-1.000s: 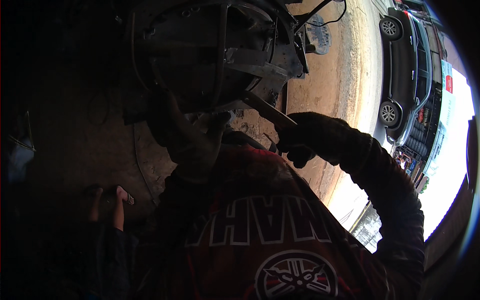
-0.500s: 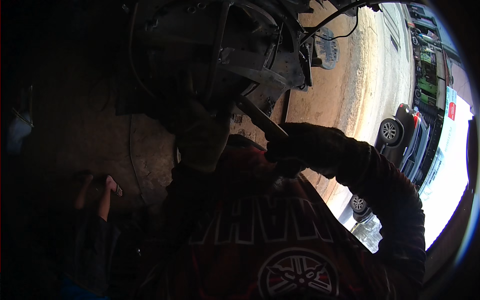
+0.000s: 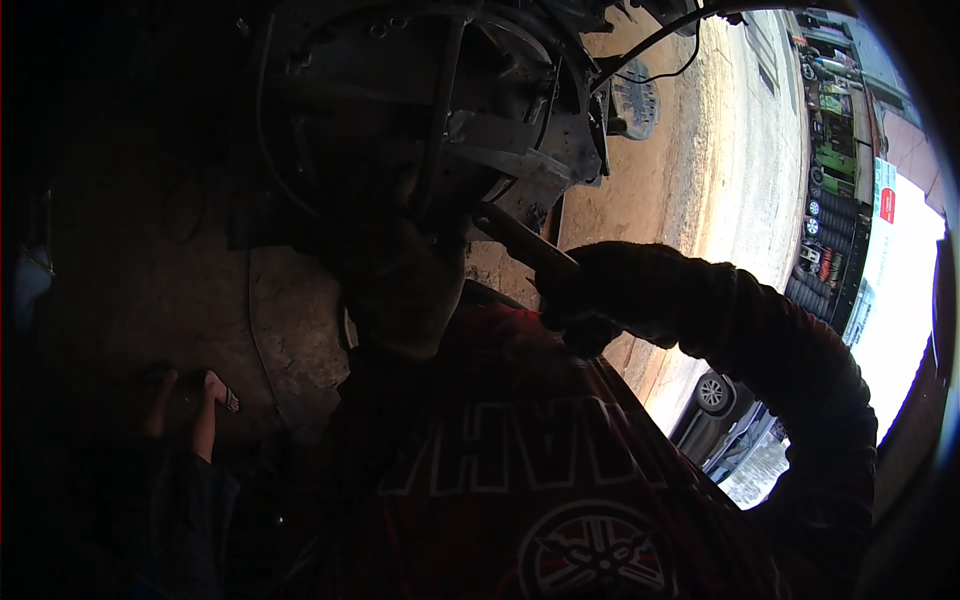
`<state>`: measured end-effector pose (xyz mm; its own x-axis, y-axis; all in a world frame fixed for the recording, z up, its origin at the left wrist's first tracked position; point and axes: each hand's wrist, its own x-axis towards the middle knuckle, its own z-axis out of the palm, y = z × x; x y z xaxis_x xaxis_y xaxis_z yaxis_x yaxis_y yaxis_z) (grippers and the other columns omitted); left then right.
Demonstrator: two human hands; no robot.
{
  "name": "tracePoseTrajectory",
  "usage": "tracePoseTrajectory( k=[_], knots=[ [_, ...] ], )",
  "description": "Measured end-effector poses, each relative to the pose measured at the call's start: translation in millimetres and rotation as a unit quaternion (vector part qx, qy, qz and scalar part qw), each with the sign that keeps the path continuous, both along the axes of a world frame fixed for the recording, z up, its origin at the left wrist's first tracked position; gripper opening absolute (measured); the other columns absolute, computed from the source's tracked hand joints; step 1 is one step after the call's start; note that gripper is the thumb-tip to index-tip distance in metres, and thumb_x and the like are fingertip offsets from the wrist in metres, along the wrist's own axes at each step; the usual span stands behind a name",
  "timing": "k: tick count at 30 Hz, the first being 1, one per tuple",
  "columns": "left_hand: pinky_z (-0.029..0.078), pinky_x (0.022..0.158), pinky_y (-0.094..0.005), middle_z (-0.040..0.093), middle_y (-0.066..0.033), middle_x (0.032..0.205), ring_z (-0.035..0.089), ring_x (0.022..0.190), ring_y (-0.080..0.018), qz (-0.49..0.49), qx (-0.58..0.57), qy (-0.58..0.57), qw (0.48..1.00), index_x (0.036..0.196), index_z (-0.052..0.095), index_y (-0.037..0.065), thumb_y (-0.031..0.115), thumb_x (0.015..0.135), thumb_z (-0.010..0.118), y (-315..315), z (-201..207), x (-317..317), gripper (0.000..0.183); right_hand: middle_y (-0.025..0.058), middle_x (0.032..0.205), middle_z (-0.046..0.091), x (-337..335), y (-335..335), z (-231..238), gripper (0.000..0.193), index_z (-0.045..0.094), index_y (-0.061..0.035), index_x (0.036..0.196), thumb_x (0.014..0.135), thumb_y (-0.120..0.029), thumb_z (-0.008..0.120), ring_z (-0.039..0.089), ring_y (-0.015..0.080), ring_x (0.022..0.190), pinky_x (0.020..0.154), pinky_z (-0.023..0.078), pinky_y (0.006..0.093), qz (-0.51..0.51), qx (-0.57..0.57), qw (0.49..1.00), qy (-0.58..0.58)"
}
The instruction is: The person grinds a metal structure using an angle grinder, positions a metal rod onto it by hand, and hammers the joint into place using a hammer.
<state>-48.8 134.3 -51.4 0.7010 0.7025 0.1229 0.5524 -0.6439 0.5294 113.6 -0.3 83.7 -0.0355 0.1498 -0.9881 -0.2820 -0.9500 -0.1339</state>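
A dark metal frame [image 3: 510, 135] with curved rods, plates and a crossbar fills the top middle of the view. In shadow just below it is my left hand [image 3: 400, 290], in a dull greenish glove. One finger seems to point up beside a rod of the frame, but the other fingers are lost in the dark. My right hand [image 3: 585, 295], dark and backlit, is closed round a flat, bar-like tool [image 3: 525, 242]. The tool slants up and left, its far end close to the lower edge of the frame; whether they touch I cannot tell.
Bare brown ground with a thin cable [image 3: 255, 330] lies to the left. A person's sandalled foot [image 3: 222, 390] is at lower left. Rightward, a road [image 3: 745, 130] runs past with a dark car [image 3: 715, 400] on it. A grey pedal-like part [image 3: 637, 100] sits beyond the frame.
The dark car has moved down the view along the road. The view has shifted slightly. Both hands stay at nearly the same spots, the tool still in my right hand.
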Motion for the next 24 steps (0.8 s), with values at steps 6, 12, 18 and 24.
tracePoseTrajectory(
  k=[6, 12, 18, 24],
  knots=[
    [0.048, 0.109, -0.0406, 0.052, -0.0085, 0.144, 0.053, 0.135, -0.0254, -0.005, -0.039, -0.023, 0.999, 0.139, 0.054, 0.014, 0.052, 0.088, 0.075, 6.8, 2.0, -3.9, 0.067, 0.0052, 0.078, 0.071, -17.6, 17.8, 6.4, 0.039, 0.068, -0.0056, 0.106, 0.103, -0.043, 0.057, 0.067, 0.0124, 0.060, 0.048, 0.051, 0.0276, 0.094, -0.066, 0.990, -0.086],
    [0.051, 0.106, -0.0392, 0.056, -0.0072, 0.140, 0.057, 0.131, -0.0239, -0.031, 0.001, -0.033, 0.999, 0.142, 0.053, 0.016, 0.055, 0.089, 0.071, 10.8, -1.8, -4.3, 0.068, 0.0075, 0.080, 0.069, -18.2, 24.2, 14.9, 0.036, 0.067, -0.0032, 0.102, 0.099, -0.039, 0.068, 0.067, 0.0170, 0.061, 0.057, 0.055, 0.0324, 0.161, -0.037, 0.975, -0.148],
    [0.045, 0.109, -0.0498, 0.052, -0.0067, 0.146, 0.051, 0.136, -0.0284, -0.057, -0.065, 0.002, 0.996, 0.149, 0.046, 0.020, 0.057, 0.091, 0.068, 10.9, -2.0, -16.9, 0.073, 0.0108, 0.082, 0.067, -30.9, 24.7, 35.2, 0.030, 0.067, -0.0044, 0.104, 0.095, -0.033, 0.071, 0.068, 0.0294, 0.073, 0.069, 0.056, 0.0413, 0.449, 0.082, 0.816, -0.356],
    [0.045, 0.105, -0.0540, 0.051, -0.0185, 0.142, 0.054, 0.128, -0.0399, -0.085, -0.054, -0.053, 0.994, 0.145, 0.050, 0.011, 0.042, 0.081, 0.083, 19.6, 2.5, -30.2, 0.078, 0.0112, 0.090, 0.068, -39.7, 7.8, 27.5, 0.028, 0.066, -0.0049, 0.107, 0.094, -0.030, 0.070, 0.070, 0.0304, 0.078, 0.068, 0.056, 0.0419, 0.475, 0.145, 0.757, -0.426]
  ],
)
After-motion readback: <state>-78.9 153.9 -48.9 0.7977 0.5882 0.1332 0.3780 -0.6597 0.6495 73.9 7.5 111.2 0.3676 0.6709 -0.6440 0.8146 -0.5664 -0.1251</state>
